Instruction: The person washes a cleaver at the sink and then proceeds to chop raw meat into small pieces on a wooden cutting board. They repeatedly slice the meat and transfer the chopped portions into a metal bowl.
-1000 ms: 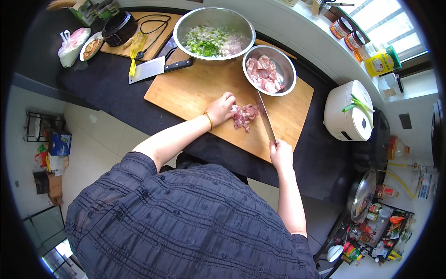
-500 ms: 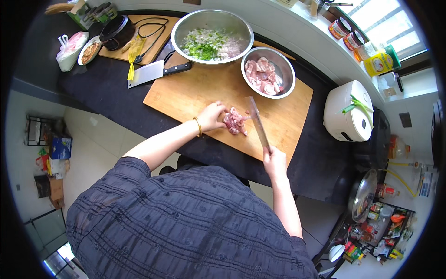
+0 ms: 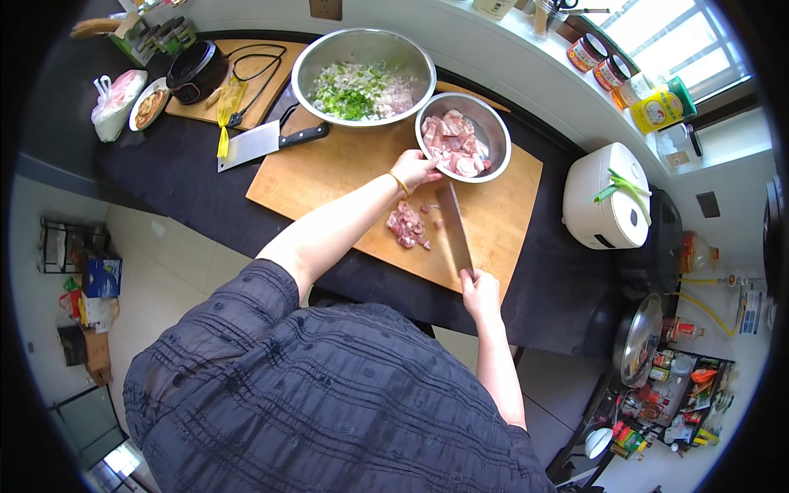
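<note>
My right hand (image 3: 482,294) grips a cleaver (image 3: 454,230) by its handle, the blade angled up and away over the wooden cutting board (image 3: 329,178). My left hand (image 3: 414,170), with a gold bangle at the wrist, is at the near left rim of the smaller metal bowl (image 3: 499,164). Its fingers and thumb close about that rim; the fingertips are partly hidden. Inside the bowl lie pink slices of raw meat (image 3: 450,135). A small heap of chopped meat (image 3: 406,226) sits on the board left of the blade, with a few bits beside it.
Behind the board stands a large metal bowl (image 3: 426,90) of chopped greens and pale minced food. A second cleaver (image 3: 251,146) lies to its left, near a black pot (image 3: 197,72) and a plate of food (image 3: 149,105). At right is a white rice cooker (image 3: 604,218) with green stalks on top.
My left hand has left the chopped meat and moved away from me to the smaller bowl's rim. The cleaver stays in my right hand, its blade now lower along the board.
</note>
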Demonstrator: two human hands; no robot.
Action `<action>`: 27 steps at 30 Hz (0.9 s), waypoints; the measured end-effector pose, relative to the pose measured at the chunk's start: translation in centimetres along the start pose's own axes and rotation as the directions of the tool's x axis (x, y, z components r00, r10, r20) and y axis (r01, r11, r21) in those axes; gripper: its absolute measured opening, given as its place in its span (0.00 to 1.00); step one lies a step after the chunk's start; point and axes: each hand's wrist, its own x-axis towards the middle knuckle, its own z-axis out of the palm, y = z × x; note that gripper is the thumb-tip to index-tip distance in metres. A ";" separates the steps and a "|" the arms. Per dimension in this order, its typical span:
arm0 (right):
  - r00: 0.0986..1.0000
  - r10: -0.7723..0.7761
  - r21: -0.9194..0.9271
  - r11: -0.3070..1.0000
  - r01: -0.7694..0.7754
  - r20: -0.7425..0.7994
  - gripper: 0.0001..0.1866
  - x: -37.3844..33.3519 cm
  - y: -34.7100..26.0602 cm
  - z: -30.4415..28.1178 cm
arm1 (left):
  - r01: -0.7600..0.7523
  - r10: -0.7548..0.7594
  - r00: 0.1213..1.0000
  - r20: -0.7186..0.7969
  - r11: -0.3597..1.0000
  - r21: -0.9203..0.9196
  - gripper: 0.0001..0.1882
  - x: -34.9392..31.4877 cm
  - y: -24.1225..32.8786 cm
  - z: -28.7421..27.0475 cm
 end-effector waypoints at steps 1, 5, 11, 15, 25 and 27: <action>0.999 -0.008 -0.051 0.999 0.006 -0.035 0.13 0.2 0.1 0.0 | 0.025 -0.020 0.998 0.060 0.996 -0.086 0.14 0.0 -0.1 -0.1; 0.986 -0.125 -0.151 0.983 0.108 -0.107 0.13 1.4 1.2 0.8 | 0.134 -0.060 0.953 0.298 0.963 -0.234 0.17 -0.6 -1.4 -1.2; 0.997 -0.083 -0.046 0.996 0.082 -0.001 0.13 0.7 0.0 0.6 | -0.308 0.416 0.909 -0.029 0.717 0.625 0.15 -6.0 1.4 -8.0; 0.998 0.022 0.016 1.000 -0.021 -0.066 0.12 -0.1 -0.4 0.4 | 0.331 0.862 0.480 -0.165 -0.003 0.944 0.25 -13.4 3.3 -16.6; 0.984 -0.170 -0.183 0.970 0.160 -0.044 0.12 1.7 0.4 1.2 | 0.485 0.738 0.428 -0.522 0.300 0.822 0.38 -16.8 -0.1 -21.7; 0.983 -0.183 -0.181 0.968 0.176 -0.020 0.12 1.6 0.1 1.3 | 0.456 0.750 0.417 -0.513 0.316 0.832 0.38 -17.4 -0.8 -21.3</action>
